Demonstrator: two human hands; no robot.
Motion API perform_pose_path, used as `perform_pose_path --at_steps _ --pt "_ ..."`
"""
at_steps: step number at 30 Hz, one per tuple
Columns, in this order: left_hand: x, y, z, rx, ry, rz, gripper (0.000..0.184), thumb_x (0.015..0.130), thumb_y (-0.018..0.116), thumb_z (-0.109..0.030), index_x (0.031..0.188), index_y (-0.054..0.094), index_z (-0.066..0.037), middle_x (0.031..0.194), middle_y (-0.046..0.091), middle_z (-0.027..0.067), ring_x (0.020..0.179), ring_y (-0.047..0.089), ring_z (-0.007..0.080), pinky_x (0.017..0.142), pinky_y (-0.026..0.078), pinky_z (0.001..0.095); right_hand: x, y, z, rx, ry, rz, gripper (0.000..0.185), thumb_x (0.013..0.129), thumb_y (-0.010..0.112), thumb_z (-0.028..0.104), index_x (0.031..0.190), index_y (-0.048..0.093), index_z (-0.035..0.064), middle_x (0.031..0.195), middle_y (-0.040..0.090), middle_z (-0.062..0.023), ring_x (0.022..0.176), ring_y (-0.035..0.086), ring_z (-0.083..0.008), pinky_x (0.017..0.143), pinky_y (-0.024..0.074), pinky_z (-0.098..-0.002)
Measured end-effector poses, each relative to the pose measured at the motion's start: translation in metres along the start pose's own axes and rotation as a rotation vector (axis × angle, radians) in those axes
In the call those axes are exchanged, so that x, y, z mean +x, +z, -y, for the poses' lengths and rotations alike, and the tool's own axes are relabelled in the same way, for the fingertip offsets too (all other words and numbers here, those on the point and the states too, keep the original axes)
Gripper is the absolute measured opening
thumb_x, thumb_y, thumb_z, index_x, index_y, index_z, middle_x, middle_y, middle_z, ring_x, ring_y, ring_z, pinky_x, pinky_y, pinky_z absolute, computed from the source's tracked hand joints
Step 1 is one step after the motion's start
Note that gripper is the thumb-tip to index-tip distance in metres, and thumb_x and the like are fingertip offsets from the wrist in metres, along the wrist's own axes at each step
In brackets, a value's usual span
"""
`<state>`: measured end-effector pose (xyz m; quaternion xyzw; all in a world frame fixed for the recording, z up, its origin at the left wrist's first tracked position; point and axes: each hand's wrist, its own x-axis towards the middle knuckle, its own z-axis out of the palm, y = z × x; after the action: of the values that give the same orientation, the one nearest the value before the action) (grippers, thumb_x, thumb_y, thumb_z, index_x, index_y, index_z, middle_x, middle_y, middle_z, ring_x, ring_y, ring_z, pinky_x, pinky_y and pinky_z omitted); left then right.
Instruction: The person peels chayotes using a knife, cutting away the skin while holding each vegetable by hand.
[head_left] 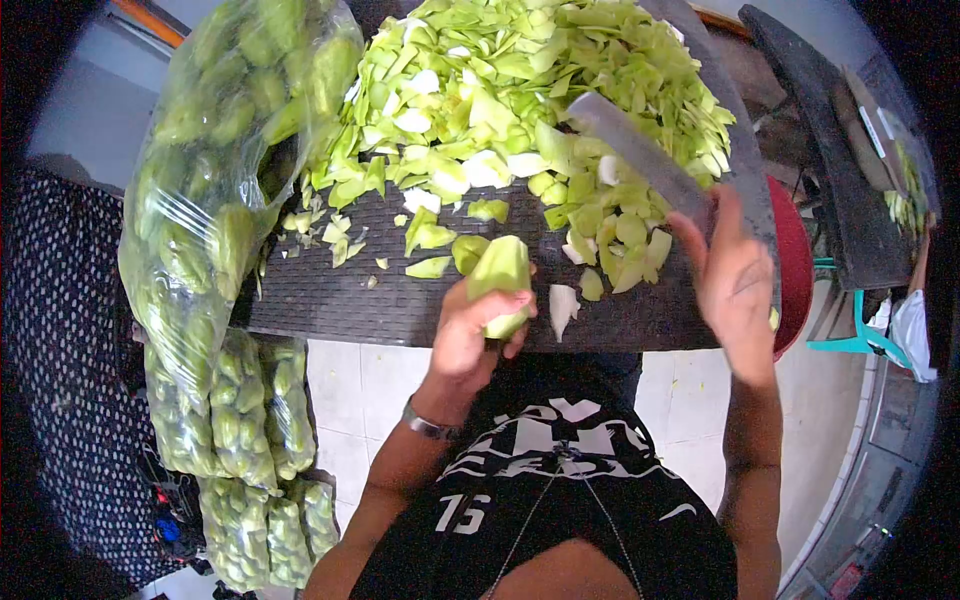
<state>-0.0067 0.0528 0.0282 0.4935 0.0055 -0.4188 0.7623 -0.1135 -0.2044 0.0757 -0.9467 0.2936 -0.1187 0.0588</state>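
Note:
My left hand point(468, 332) is closed round a pale green, partly cut fruit point(500, 268), which looks like an unripe mango, held upright over the near edge of the table. My right hand point(735, 280), a little blurred, grips a cleaver point(640, 150) by its handle. The broad blade points up and left above the slices, apart from the fruit. A large heap of thin green and whitish slices point(540, 80) covers the far part of the dark table point(330, 300). Loose slices point(630, 255) lie between my hands.
A clear plastic bag point(200, 200) full of green fruit hangs over the table's left edge. Several more packed bags point(240, 430) lie on the tiled floor below. A red seat point(795, 270), a turquoise stool point(870, 335) and another dark table point(840, 130) stand to the right.

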Motion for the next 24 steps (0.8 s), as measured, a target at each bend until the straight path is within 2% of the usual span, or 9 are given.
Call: perform_pose_path --at_steps 4,5,8,11,14,19,21,22,24 --pt "0.01 0.03 0.001 0.013 -0.008 0.095 0.03 0.096 0.069 -0.025 0.112 0.057 -0.004 0.083 0.062 0.0062 0.055 0.055 0.0135 0.044 0.041 0.0261 0.001 0.001 0.019 0.185 -0.134 0.032 0.054 0.098 0.064 0.047 0.127 0.047 0.0048 0.074 0.067 -0.0291 0.075 0.069 -0.0487 0.065 0.054 -0.0558" --pt "0.017 0.029 0.001 0.103 0.061 0.023 0.033 0.1 0.064 -0.033 0.115 0.057 -0.004 0.083 0.064 0.0068 0.056 0.057 0.0135 0.045 0.042 0.0262 -0.001 -0.001 0.017 0.238 -0.084 0.076 0.052 0.099 0.064 0.045 0.127 0.048 0.0049 0.075 0.066 -0.0293 0.075 0.069 -0.0484 0.065 0.0525 -0.0543" --pt "0.036 0.011 -0.017 -0.129 0.032 -0.017 0.046 0.104 0.051 -0.048 0.119 0.056 -0.006 0.086 0.068 0.0091 0.059 0.062 0.0146 0.045 0.044 0.0251 -0.001 -0.001 0.019 0.4 0.036 0.178 0.046 0.1 0.065 0.04 0.127 0.051 0.0045 0.074 0.064 -0.0292 0.069 0.065 -0.0451 0.064 0.0488 -0.0499" --pt "0.04 -0.006 -0.02 0.122 0.147 -0.161 0.035 0.103 0.059 -0.036 0.119 0.058 -0.006 0.088 0.069 0.0091 0.064 0.064 0.0152 0.049 0.047 0.0269 -0.008 -0.001 0.02 0.513 0.155 0.216 0.042 0.1 0.065 0.036 0.123 0.054 0.0021 0.071 0.062 -0.0265 0.06 0.059 -0.0367 0.062 0.0475 -0.0463" --pt "0.045 -0.014 -0.01 0.285 0.353 -0.319 0.035 0.103 0.057 -0.036 0.117 0.062 -0.004 0.092 0.069 0.009 0.069 0.065 0.0191 0.055 0.048 0.0293 -0.01 -0.002 0.021 0.549 0.192 0.207 0.04 0.101 0.065 0.034 0.121 0.056 0.0007 0.07 0.062 -0.023 0.059 0.055 -0.0287 0.063 0.0474 -0.0436" --pt "0.037 -0.005 -0.02 -0.063 0.321 -0.215 0.035 0.1 0.058 -0.028 0.123 0.059 -0.002 0.102 0.07 0.0123 0.084 0.067 0.0231 0.073 0.053 0.0332 -0.011 0.0 0.026 0.6 0.234 0.272 0.038 0.101 0.065 0.032 0.119 0.056 0.0 0.079 0.067 -0.019 0.068 0.058 -0.0201 0.068 0.0491 -0.0392" --pt "0.041 -0.009 -0.018 -0.123 0.327 -0.121 0.038 0.098 0.057 -0.022 0.128 0.058 0.001 0.11 0.07 0.0169 0.094 0.069 0.0279 0.083 0.056 0.0358 -0.015 0.014 0.021 0.678 0.147 0.273 0.046 0.099 0.067 0.039 0.124 0.055 0.0023 0.079 0.069 -0.0221 0.072 0.066 -0.0329 0.068 0.0513 -0.0445" --pt "0.042 -0.014 -0.02 -0.152 0.281 -0.018 0.044 0.096 0.057 -0.022 0.132 0.055 0.002 0.118 0.068 0.0211 0.103 0.068 0.0335 0.094 0.055 0.0416 -0.018 0.019 0.019 0.695 0.117 0.275 0.048 0.098 0.068 0.04 0.125 0.055 0.0031 0.08 0.069 -0.0226 0.073 0.068 -0.0356 0.069 0.0521 -0.0456" --pt "0.044 -0.014 -0.022 -0.317 0.239 0.09 0.045 0.097 0.057 -0.026 0.133 0.055 0.001 0.121 0.067 0.0209 0.106 0.067 0.0342 0.096 0.053 0.0435 -0.023 0.02 0.024 0.711 0.07 0.289 0.05 0.096 0.069 0.042 0.126 0.055 0.0042 0.081 0.07 -0.0225 0.076 0.071 -0.0373 0.07 0.0531 -0.046"
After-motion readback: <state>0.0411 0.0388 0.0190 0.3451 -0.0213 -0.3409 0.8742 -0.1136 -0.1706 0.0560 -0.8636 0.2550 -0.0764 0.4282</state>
